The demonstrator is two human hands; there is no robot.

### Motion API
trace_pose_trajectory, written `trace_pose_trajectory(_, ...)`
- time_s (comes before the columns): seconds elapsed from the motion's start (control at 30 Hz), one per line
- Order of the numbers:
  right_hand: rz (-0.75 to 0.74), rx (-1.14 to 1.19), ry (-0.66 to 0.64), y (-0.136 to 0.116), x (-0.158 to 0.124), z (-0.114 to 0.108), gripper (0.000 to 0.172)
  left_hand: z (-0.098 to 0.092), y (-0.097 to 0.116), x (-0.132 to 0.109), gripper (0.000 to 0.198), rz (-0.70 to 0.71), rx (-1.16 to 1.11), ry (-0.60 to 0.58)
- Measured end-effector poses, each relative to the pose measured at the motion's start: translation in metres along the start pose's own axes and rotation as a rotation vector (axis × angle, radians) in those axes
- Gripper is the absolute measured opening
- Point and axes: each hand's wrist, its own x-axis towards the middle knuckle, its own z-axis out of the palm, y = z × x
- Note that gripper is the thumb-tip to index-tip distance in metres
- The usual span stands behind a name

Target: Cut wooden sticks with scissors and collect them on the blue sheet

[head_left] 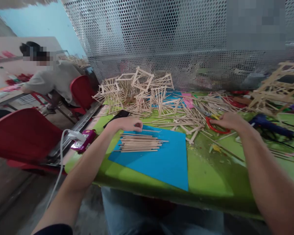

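Observation:
My left hand (127, 124) rests with fingers curled at the far edge of a blue sheet (161, 160), just above a neat bundle of thin wooden sticks (139, 143); what its fingertips pinch is too small to tell. My right hand (229, 120) is closed on the handle of red-handled scissors (214, 127) lying among loose wooden sticks (186, 117) on the green table (210, 176).
Stick-built frames (134, 89) are heaped at the back by a perforated metal screen (161, 39); a bigger frame (276, 86) stands at right. A blue glue gun (269, 125), a pink power strip (84, 140), red chairs (22, 137) and a seated person (54, 81) lie around.

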Motion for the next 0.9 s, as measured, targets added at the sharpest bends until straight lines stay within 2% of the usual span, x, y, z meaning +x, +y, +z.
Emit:
trace_pose_trajectory(0.07,0.024,-0.015,-0.061,-0.001,-0.003,-0.004,0.056,-0.002,0.013,-0.001,0.031,0.043,-0.012,0.133)
trace_pose_trajectory(0.1,0.039,-0.016,-0.06,-0.002,-0.006,-0.007,0.055,-0.003,0.02,-0.001,0.032,0.07,-0.012,0.212)
trace_pose_trajectory(0.13,0.049,0.001,-0.005,-0.005,-0.011,-0.011,0.052,-0.004,0.026,-0.001,0.032,0.098,-0.003,0.307)
trace_pose_trajectory(0.17,0.038,0.033,0.082,-0.01,-0.018,-0.016,0.048,-0.003,0.033,-0.001,0.03,0.124,0.013,0.402)
trace_pose_trajectory(0.23,-0.053,0.177,0.432,-0.03,-0.038,-0.026,0.04,0.0,0.043,0.001,0.026,0.153,0.044,0.589)
trace_pose_trajectory(0.3,-0.364,0.34,0.678,-0.064,-0.064,-0.032,0.033,0.007,0.051,0.006,0.024,0.179,0.073,0.717)
trace_pose_trajectory(0.33,-0.51,0.367,0.733,-0.084,-0.079,-0.033,0.033,0.012,0.054,0.008,0.024,0.194,0.085,0.764)
trace_pose_trajectory(0.43,-0.874,0.293,0.712,-0.146,-0.123,-0.024,0.043,0.026,0.068,0.013,0.027,0.243,0.097,0.875)
trace_pose_trajectory(0.5,-0.933,0.179,0.638,-0.175,-0.145,-0.013,0.043,0.032,0.08,0.012,0.029,0.271,0.104,0.906)
trace_pose_trajectory(0.57,-0.959,0.112,0.555,-0.187,-0.157,-0.004,0.034,0.034,0.09,0.009,0.029,0.316,0.162,0.89)
trace_pose_trajectory(0.67,-0.979,0.106,0.488,-0.179,-0.16,-0.003,0.024,0.03,0.096,0.004,0.026,0.376,0.226,0.884)
trace_pose_trajectory(0.73,-0.968,0.117,0.525,-0.166,-0.155,-0.01,0.022,0.026,0.093,0.002,0.024,0.408,0.199,0.893)
trace_pose_trajectory(0.83,-0.955,0.113,0.605,-0.151,-0.148,-0.021,0.031,0.021,0.088,0.001,0.023,0.467,0.1,0.897)
trace_pose_trajectory(0.9,-0.969,0.116,0.607,-0.147,-0.145,-0.025,0.035,0.019,0.089,-0.001,0.021,0.501,0.017,0.877)
